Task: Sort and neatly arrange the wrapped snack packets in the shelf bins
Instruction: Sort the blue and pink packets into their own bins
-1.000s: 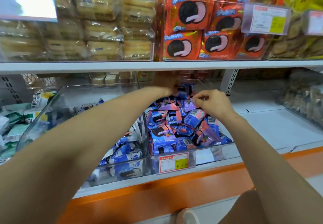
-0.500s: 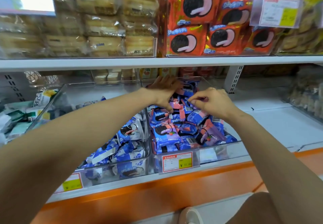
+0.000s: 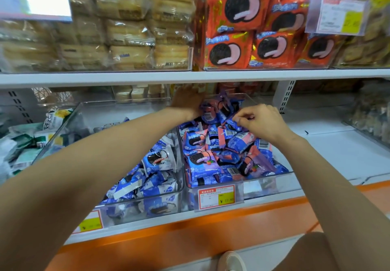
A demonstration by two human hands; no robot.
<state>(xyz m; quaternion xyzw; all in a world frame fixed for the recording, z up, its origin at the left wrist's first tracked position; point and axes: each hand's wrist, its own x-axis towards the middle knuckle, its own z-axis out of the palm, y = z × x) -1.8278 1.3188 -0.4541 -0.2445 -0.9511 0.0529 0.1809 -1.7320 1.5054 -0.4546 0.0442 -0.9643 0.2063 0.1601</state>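
Head view, looking down and forward at the lower shelf. Reaches with both hands into the right bin (image 3: pixel 266 186), the clear one that holds the pink-and-blue packets (image 3: pixel 202 161).

Against half a second ago, has sent the left hand (image 3: pixel 186 102) back to about 11 o'clock of this bin, under the edge of the upper shelf (image 3: pixel 126 76); lay before more toward the centre of the heap. Lays its fingers spread and rather straight against the far packets. Encloses nothing, as far as the shadow there permits to tell.

Has kept the right hand (image 3: pixel 260 122) near 1 o'clock, hardly shifted. Pinches there, between thumb and bent forefinger, the corner of one blue packet (image 3: pixel 235 124) on top of the heap, with the other fingers loosely curled.

Has also crowded several packets together at 12 o'clock, now standing on edge against the left palm and higher than one second ago.

Seems to mean a gathering step: holding the rear heap back with the left, picking single packets with the right to turn or lay them straight. Not neat yet: from the centre down to 6 o'clock lying crossed over each other, some face up, some barcode up, above the price tag (image 3: pixel 216 196). At 9 o'clock, in the left bin (image 3: pixel 137 209), touches nothing; blue-and-white packets (image 3: pixel 159 161) loose there too. Judged well short of finished.
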